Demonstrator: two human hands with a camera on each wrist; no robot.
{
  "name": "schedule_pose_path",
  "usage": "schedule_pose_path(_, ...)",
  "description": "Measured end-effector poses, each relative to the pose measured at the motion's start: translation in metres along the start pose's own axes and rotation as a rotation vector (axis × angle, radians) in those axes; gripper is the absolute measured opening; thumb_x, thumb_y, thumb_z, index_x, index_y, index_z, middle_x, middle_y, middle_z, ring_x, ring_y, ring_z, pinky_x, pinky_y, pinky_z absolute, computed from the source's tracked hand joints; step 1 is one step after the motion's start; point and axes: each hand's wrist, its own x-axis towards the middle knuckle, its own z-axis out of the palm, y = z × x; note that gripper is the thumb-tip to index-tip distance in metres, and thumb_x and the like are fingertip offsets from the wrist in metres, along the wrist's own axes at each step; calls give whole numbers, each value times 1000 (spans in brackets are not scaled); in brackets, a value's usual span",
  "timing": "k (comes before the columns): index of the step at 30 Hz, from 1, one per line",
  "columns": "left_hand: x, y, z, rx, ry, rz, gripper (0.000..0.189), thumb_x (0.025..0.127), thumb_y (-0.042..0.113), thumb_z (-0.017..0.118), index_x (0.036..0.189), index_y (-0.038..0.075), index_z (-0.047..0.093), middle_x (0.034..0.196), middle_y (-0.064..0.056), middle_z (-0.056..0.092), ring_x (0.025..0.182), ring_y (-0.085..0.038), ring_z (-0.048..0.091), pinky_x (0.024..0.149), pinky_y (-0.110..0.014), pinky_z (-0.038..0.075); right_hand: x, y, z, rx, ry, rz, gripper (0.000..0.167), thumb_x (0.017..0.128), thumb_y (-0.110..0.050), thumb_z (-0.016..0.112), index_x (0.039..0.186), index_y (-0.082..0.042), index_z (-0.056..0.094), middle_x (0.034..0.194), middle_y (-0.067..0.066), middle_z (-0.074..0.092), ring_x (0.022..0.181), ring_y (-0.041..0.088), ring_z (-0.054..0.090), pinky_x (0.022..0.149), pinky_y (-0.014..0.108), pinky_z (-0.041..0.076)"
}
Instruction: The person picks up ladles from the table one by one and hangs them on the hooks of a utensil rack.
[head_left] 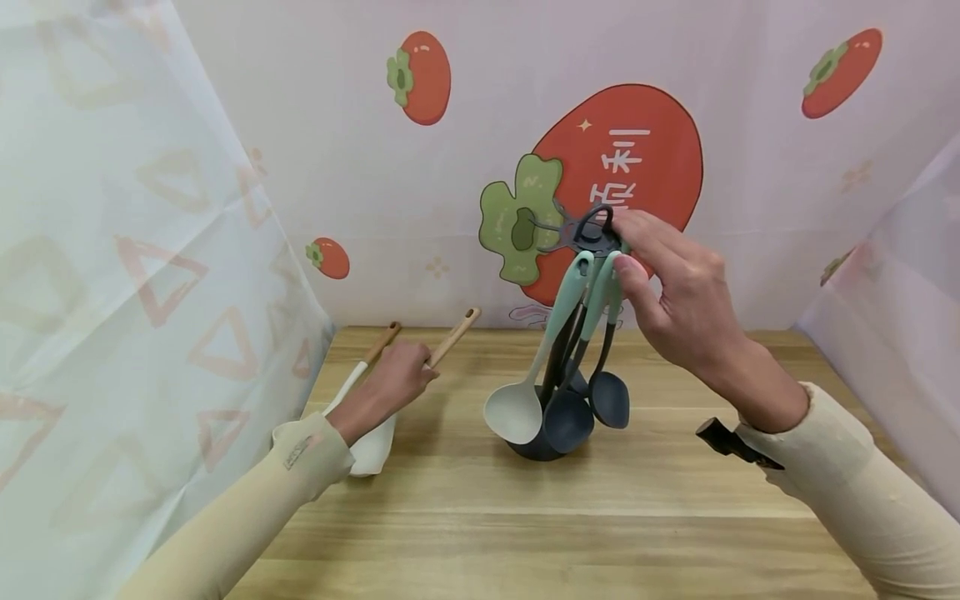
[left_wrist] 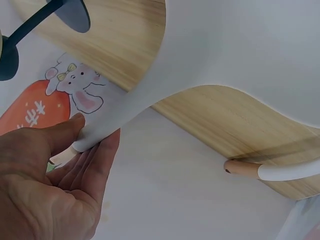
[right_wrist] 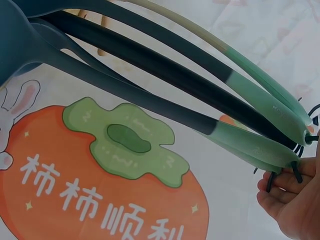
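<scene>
In the head view my left hand (head_left: 396, 377) grips the wooden handle of a white spatula (head_left: 372, 450), whose broad head hangs low under the forearm. The left wrist view shows thumb and fingers around the spatula's (left_wrist: 115, 112) neck end. To its left is another white utensil (head_left: 348, 383) with a wooden handle, its head mostly behind the sleeve. My right hand (head_left: 678, 296) holds the edge of a dark utensil rack (head_left: 596, 236), thumb against a green handle. From the rack hang a cream ladle (head_left: 513, 412), a dark ladle (head_left: 568, 422) and a dark spoon (head_left: 611, 400).
The rack's round dark base (head_left: 536, 450) stands on the wooden table (head_left: 465, 517). Bare hooks (head_left: 543, 225) stick out on the rack's left side. Printed cloth walls (head_left: 360, 167) close off the back and both sides.
</scene>
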Motion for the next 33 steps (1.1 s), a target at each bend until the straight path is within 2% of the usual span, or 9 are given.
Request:
schedule_pose_path(3, -4, 0, -1, 3, 31, 15, 14, 92, 12, 83, 94, 0, 78, 74, -6, 71, 57, -12, 55, 51, -26, 44, -1, 0, 1, 4, 5, 1, 43, 103, -19, 56, 137, 5, 67, 137, 21, 69, 131, 38, 65, 117, 38, 46)
schedule_pose_path(10, -13, 2, -7, -27, 47, -3, 16, 94, 13, 82, 94, -2, 76, 67, -3, 64, 51, -12, 53, 45, -24, 42, -1, 1, 1, 4, 8, 3, 43, 104, -21, 56, 138, 4, 67, 138, 21, 69, 131, 38, 65, 117, 39, 46)
schedule_pose_path(16, -20, 1, -11, -15, 150, 52, 17, 90, 13, 85, 89, -1, 76, 66, -4, 68, 51, -10, 53, 47, -26, 43, -1, 1, 2, 0, 8, 1, 44, 104, -21, 55, 138, 4, 67, 138, 20, 69, 131, 37, 65, 116, 41, 47)
schedule_pose_path(19, -24, -1, -11, -10, 188, 55, 17, 89, 15, 86, 87, 2, 75, 66, -2, 68, 51, -8, 52, 47, -26, 42, -1, 1, 2, 1, 6, 0, 44, 104, -22, 55, 138, 4, 67, 138, 20, 69, 130, 37, 65, 115, 41, 47)
schedule_pose_path(27, -34, -2, -13, -48, 253, 76, 16, 89, 13, 85, 89, 2, 74, 67, -2, 69, 50, -7, 50, 47, -25, 41, -1, 1, 1, 12, 13, -10, 44, 104, -22, 55, 138, 4, 67, 137, 19, 69, 130, 37, 66, 117, 37, 47)
schedule_pose_path(33, -42, -2, -13, -56, 295, 110, 16, 88, 12, 86, 86, 5, 72, 65, 1, 66, 50, -5, 47, 48, -26, 40, -2, 2, 0, -3, 3, 1, 44, 103, -19, 56, 138, 4, 67, 138, 21, 68, 131, 38, 65, 117, 41, 47)
